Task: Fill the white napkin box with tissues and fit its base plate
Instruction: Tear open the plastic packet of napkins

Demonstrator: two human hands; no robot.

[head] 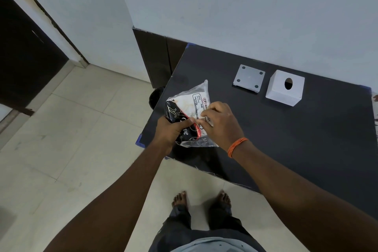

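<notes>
A plastic tissue packet (187, 106), white with black and red print, is held above the near left corner of the dark table (286, 133). My left hand (171, 132) grips its lower left side. My right hand (222, 122) pinches the wrapper near its middle right edge. The white napkin box (284, 93) stands farther back on the table with an oval hole facing up. Its square white base plate (249, 79) with corner pads lies just left of the box, apart from it.
The table stands against a white wall (245, 6). A dark round bin (156, 96) sits on the tiled floor (71, 129) beside the table's left edge. A dark doorway (24, 63) is at the far left. My bare feet stand below the table's front edge.
</notes>
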